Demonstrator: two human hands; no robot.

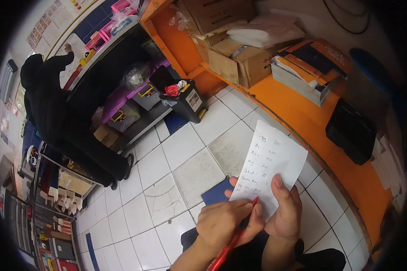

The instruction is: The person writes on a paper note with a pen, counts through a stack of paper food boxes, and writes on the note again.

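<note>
A white slip of paper [270, 156] with a handwritten list of words and numbers is held up in front of me. My right hand [284, 208] grips its lower part, thumb on the front and fingertips showing past the left edge. My left hand [226, 223] is closed round a red pen [230, 247]. The pen's tip end is at the lower lines of writing; whether it touches the paper I cannot tell.
An orange bench [276, 101] on the right bears cardboard boxes [253, 63], a stack of papers [298, 81] and a black device [352, 131]. A person in black [54, 99] stands at the far-left counter. A black bin [187, 101] stands on the white tiled floor [153, 171].
</note>
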